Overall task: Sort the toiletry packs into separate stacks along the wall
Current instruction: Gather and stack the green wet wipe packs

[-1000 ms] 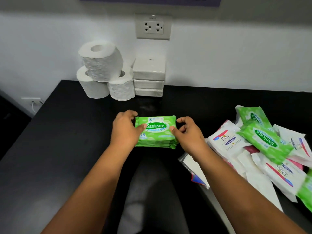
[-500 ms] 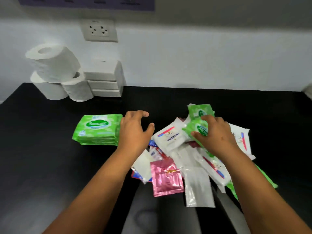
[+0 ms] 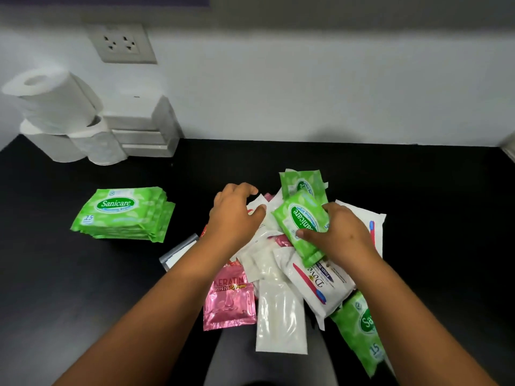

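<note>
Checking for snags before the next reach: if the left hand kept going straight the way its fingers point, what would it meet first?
Probably the white pack right under the left hand; its fingertips curl toward the pile. Depth is unclear from this view.

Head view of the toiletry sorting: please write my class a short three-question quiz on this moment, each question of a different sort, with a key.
1. True or false: the right hand grips a green Sanicare wipes pack.
2. Where does the Sanicare stack lie relative to the mixed pile? A left, B right, C on top.
3. Fill in: the pink sachet reads ____.

Key
1. True; the left hand hovers over the pile with fingers curled, holding nothing visible.
2. A.
3. Keratin.
</note>
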`<state>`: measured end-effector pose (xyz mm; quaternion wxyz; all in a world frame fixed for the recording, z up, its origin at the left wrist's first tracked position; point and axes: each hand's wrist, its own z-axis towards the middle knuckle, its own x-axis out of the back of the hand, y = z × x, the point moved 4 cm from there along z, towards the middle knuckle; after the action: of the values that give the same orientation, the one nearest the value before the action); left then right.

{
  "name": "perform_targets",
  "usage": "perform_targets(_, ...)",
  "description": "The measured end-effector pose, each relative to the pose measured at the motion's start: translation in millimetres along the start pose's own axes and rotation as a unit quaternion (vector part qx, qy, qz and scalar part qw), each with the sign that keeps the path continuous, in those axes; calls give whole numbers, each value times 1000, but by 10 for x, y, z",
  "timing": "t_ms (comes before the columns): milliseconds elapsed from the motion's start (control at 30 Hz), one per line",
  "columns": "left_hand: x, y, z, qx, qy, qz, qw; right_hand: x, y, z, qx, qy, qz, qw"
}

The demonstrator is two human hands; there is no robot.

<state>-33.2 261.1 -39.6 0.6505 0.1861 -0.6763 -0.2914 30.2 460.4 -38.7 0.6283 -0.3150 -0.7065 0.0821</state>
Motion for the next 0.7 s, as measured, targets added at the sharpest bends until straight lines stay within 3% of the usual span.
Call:
perform_targets(167,-257,64,328,11,-39,-27,999,158,166,90,-4,-26,131,991)
perform_targets(300,-451,153,614,35,-52,-3,998,259,350,214,-36,-15,302,953)
perform_targets(533,-724,248,856,101,-103,132,981,252,574,409,-71,-15,436,897)
perform_targets(700,-733,253,829,94,-52,83,991,236,641,464,-72,-24,478,875)
